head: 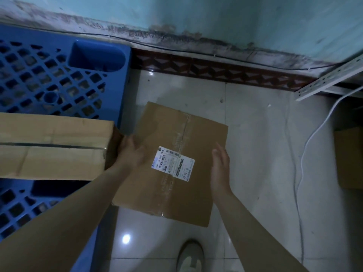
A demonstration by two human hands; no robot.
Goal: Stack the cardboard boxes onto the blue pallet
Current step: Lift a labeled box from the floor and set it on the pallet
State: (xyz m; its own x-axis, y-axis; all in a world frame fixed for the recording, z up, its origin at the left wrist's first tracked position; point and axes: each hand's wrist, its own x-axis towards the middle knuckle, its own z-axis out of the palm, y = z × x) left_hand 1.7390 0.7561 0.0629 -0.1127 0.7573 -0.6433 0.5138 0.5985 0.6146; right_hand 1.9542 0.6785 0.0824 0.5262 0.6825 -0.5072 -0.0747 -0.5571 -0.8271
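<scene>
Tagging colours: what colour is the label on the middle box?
Label is white with black print; head view.

Head view. A taped cardboard box [169, 126] bearing a white shipping label [172, 163] is lying at centre over the tiled floor [255, 134]. The left hand [130, 152] is gripping its left edge, thumb on top; the right hand [221, 163] is pressing flat against its right edge. Left of this box, the blue pallet [49, 75] is carrying a second cardboard box [53, 146]. Below it, a shoe [189, 256] is showing; to its right, a white cable [314, 138] is trailing.
</scene>
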